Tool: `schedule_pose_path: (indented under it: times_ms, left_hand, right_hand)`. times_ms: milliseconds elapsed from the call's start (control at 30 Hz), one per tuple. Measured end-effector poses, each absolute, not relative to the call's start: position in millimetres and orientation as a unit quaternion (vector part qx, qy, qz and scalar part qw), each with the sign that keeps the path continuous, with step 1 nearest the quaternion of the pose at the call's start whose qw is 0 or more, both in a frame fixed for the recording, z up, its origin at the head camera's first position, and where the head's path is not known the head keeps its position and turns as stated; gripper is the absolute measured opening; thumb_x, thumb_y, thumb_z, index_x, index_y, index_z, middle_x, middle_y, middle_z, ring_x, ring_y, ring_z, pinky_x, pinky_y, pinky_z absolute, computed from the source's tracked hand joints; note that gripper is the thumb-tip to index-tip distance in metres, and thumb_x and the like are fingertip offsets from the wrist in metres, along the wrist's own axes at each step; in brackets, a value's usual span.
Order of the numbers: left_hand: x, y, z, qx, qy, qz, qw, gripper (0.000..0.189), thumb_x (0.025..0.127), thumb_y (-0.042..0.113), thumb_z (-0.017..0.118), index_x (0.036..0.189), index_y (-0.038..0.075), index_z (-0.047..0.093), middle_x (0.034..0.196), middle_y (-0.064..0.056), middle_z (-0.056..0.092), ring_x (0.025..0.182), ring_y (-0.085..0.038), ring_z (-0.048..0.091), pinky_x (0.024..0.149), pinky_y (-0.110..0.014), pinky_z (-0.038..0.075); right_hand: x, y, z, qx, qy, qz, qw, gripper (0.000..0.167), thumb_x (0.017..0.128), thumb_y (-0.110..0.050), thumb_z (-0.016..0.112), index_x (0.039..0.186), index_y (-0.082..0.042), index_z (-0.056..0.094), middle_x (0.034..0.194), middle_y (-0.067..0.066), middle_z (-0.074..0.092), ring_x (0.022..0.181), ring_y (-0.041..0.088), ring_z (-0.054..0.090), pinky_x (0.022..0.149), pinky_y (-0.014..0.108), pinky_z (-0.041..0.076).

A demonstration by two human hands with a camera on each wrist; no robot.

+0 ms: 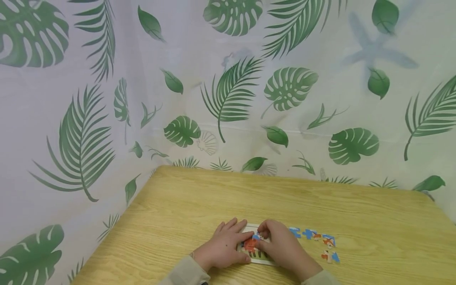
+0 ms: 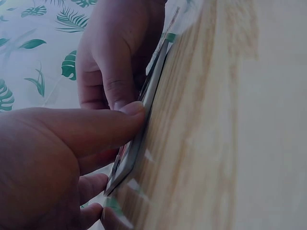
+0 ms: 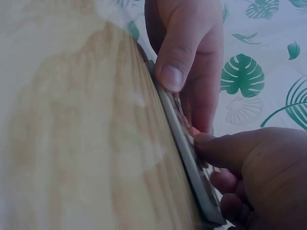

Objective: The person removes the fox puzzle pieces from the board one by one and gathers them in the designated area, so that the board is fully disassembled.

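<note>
A small jigsaw puzzle in a pale frame (image 1: 263, 261) lies on the table, its picture showing red, blue and green parts. My left hand (image 1: 223, 246) rests spread over the left side of the puzzle, and its thumb (image 2: 108, 127) presses the near edge of the frame. Over the right part of the picture, my right hand (image 1: 285, 246) bends its fingers and pinches a small puzzle piece (image 1: 262, 237) against the board. That piece is mostly covered by the fingers. In the right wrist view the right thumb (image 3: 225, 148) touches the puzzle's surface.
Loose jigsaw pieces lie right of the frame: blue ones (image 1: 294, 232) near the right hand, a blue and orange one (image 1: 329, 240), and more (image 1: 330, 257) nearer me. The wooden table (image 1: 199, 198) meets a leaf-patterned curtain (image 1: 242, 158) behind and at the left.
</note>
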State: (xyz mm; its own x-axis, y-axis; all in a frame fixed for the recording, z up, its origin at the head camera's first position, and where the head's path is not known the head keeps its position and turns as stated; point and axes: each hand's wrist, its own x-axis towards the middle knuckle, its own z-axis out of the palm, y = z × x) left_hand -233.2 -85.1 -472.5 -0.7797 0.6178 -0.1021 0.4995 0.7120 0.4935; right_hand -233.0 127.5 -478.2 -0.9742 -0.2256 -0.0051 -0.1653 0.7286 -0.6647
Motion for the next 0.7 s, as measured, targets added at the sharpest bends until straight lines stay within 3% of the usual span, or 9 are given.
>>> schedule_pose_path:
  times_ms: [167,333,533,700]
  left_hand:
    - [-233,-85,-473,0.308,0.918,0.219,0.124,0.071,0.091,0.053,0.070,0.153,0.026,0.049,0.166,-0.003,0.026,0.152,-0.033,0.016,0.117,-0.064,0.014]
    - [-233,-86,-472,0.307,0.919,0.214,0.122,0.070,0.091,0.053,0.070,0.153,0.028,0.049,0.166,-0.003,0.026,0.152,-0.032,0.016,0.117,-0.063,0.014]
    - [-233,-87,-473,0.308,0.918,0.216,0.122,0.070,0.091,0.053,0.070,0.153,0.029,0.049,0.166,-0.002,0.025,0.153,-0.032,0.016,0.117,-0.063,0.015]
    - [-235,-88,-474,0.306,0.916,0.223,0.129,0.070,0.090,0.052,0.071,0.152,0.028,0.049,0.166,-0.002,0.025,0.153,-0.031,0.016,0.118,-0.062,0.013]
  right_hand:
    - [-231,129,-482,-0.087,0.907,-0.411,0.037,0.018,0.091,-0.018,0.078,0.101,-0.015,0.063,0.084,-0.004,0.059,0.069,0.016,0.054,0.059,0.032,0.046]
    - [-229,132,-484,-0.073,0.883,-0.464,0.019,0.005,0.097,-0.016,0.070,0.098,-0.015,0.065,0.081,-0.003,0.062,0.067,0.016,0.055,0.056,0.029,0.046]
    - [-229,136,-482,-0.057,0.880,-0.471,0.009,0.009,0.099,-0.021,0.067,0.107,-0.017,0.070,0.088,-0.004,0.063,0.077,0.015,0.055,0.066,0.030,0.049]
    - [-228,145,-481,-0.052,0.886,-0.460,-0.003,0.011,0.101,-0.027,0.065,0.106,-0.020,0.071,0.096,-0.007,0.067,0.086,0.013,0.058,0.079,0.034,0.050]
